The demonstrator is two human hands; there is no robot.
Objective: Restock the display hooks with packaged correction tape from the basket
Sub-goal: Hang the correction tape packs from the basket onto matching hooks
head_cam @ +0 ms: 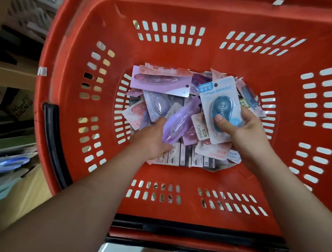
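Observation:
A red plastic basket [167, 51] fills the view, with a pile of packaged correction tape [160, 85] on its bottom. My right hand [240, 132] grips a white card pack with a blue correction tape [217, 98], thumb pressed on the blue blister, lifted a little above the pile. My left hand [151, 140] holds a long purple correction tape pack [179, 121] that points up and to the right. Both forearms reach in from below. The display hooks are out of view.
The basket's black handle [53, 146] lies along its left rim, another black handle along the near rim. Cardboard boxes and shelves [11, 68] stand to the left. Blue packaged goods [3, 166] lie at the lower left, blurred.

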